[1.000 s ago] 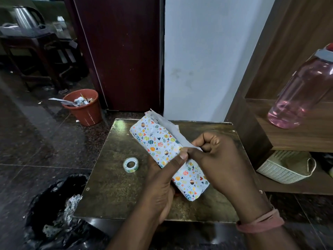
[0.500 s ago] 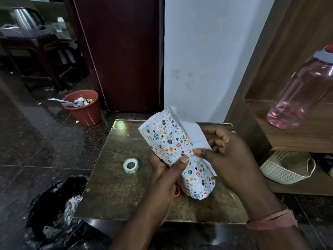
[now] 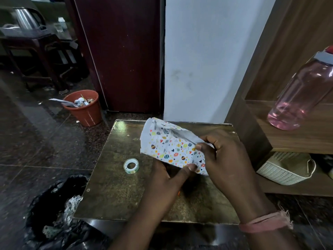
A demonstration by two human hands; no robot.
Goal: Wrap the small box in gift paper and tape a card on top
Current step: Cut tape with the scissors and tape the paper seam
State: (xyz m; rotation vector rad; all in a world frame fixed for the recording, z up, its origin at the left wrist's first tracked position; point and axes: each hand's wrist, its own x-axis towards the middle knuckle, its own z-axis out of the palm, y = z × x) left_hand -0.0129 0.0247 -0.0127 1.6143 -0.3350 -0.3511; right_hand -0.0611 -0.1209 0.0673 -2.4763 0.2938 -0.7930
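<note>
The small box, covered in white gift paper with coloured egg prints (image 3: pixel 171 147), is held above the small brown table (image 3: pixel 115 192), its far end open and loosely crumpled. My left hand (image 3: pixel 167 179) grips it from below, thumb pressed on the near lower edge. My right hand (image 3: pixel 223 159) holds its right end, thumb and fingers pinching the paper flap there. A roll of clear tape (image 3: pixel 131 165) lies on the table left of the hands. A bit of orange shows under my left hand. No card is visible.
A black bin bag with scraps (image 3: pixel 54 213) sits at the table's near left corner. A terracotta bin (image 3: pixel 84 109) stands on the floor behind. At right, a wooden shelf holds a pink bottle (image 3: pixel 302 94) and a woven basket (image 3: pixel 286 168).
The wrapped box has been lifted off the table and turned, its long side now running left to right. My right hand moved to its right end; my left thumb slid to the lower edge.
</note>
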